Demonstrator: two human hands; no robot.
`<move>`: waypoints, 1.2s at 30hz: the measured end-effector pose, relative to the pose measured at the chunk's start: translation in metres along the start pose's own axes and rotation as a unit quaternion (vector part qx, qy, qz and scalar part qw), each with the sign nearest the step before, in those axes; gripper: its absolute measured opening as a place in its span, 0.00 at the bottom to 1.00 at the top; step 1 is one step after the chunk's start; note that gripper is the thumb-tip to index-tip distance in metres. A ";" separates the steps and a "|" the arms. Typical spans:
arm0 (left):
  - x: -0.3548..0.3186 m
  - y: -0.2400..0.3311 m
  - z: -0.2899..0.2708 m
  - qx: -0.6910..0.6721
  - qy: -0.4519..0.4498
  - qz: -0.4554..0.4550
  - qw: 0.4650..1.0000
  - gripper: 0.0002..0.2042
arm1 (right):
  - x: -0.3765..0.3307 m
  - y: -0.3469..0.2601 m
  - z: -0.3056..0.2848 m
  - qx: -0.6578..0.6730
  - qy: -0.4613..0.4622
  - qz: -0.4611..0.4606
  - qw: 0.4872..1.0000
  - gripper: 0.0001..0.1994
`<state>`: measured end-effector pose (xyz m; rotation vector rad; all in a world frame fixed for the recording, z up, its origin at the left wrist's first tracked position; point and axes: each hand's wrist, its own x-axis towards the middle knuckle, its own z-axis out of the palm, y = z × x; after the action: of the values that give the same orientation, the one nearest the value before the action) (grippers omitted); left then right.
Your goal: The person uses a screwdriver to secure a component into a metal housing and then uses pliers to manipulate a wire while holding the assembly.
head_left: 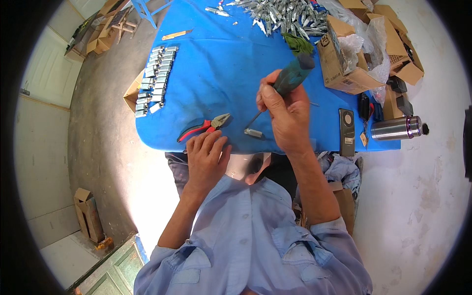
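The green-handled screwdriver [290, 78] is standing tilted in our right hand [287, 115] — fingers wrapped tight — its tip meeting a small metal part [253, 132] on the blue table [216, 64]. Our left hand [209, 152] is resting half-curled, empty, just beside red-handled pliers [204, 126].

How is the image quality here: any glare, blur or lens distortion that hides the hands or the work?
Head view: strong fisheye bending, black vignette at the corners. Bright sun washes out the floor below the blue table. Right hand with screwdriver, left hand and small metal part are sharp and evenly lit.
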<state>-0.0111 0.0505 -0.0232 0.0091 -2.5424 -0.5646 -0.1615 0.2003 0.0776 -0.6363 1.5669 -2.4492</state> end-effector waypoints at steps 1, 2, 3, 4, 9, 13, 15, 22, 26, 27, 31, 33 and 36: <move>0.000 0.000 0.000 0.000 0.001 0.001 1.000 0.17 | 0.000 0.001 -0.001 0.001 -0.001 0.002 1.000 0.07; -0.001 0.000 0.000 0.001 0.002 0.002 1.000 0.17 | 0.000 0.003 -0.001 0.000 -0.003 0.001 1.000 0.07; -0.001 0.000 0.000 0.002 0.002 0.003 1.000 0.17 | 0.000 0.004 -0.001 -0.001 -0.004 0.000 1.000 0.07; -0.002 -0.001 -0.001 0.004 0.002 0.003 1.000 0.17 | 0.000 0.005 -0.001 -0.002 -0.005 -0.001 1.000 0.07; -0.004 -0.002 -0.003 0.006 0.002 0.000 1.000 0.17 | 0.000 0.008 -0.005 -0.008 -0.009 0.014 1.000 0.07; -0.004 -0.002 -0.003 0.003 0.001 -0.001 1.000 0.18 | 0.000 0.011 -0.009 -0.020 -0.017 0.015 1.000 0.07; -0.004 -0.001 -0.003 0.003 -0.001 -0.002 1.000 0.18 | 0.000 0.011 -0.008 -0.019 -0.013 0.014 1.000 0.07; -0.003 0.006 0.005 -0.023 -0.005 0.000 1.000 0.17 | 0.002 0.006 -0.006 -0.003 -0.005 0.009 1.000 0.07; 0.001 0.011 0.017 -0.043 -0.013 0.000 0.999 0.16 | 0.002 0.011 -0.009 -0.026 -0.011 0.011 1.000 0.07; 0.002 0.012 0.018 -0.044 -0.017 -0.003 0.999 0.16 | 0.002 0.011 -0.010 -0.030 -0.012 0.009 0.999 0.07; 0.007 0.014 0.027 -0.052 -0.020 -0.009 0.998 0.16 | -0.001 0.014 -0.014 -0.031 -0.028 0.018 0.999 0.07; 0.009 0.015 0.030 -0.057 -0.015 -0.013 0.998 0.16 | -0.001 0.015 -0.014 -0.022 -0.023 0.020 0.999 0.07; 0.013 0.017 0.034 -0.058 -0.006 -0.021 0.998 0.15 | -0.002 0.014 -0.014 -0.018 -0.019 0.018 0.999 0.07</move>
<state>-0.0376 0.0778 -0.0362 0.0177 -2.5213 -0.7296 -0.1669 0.2067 0.0597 -0.6511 1.5978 -2.3736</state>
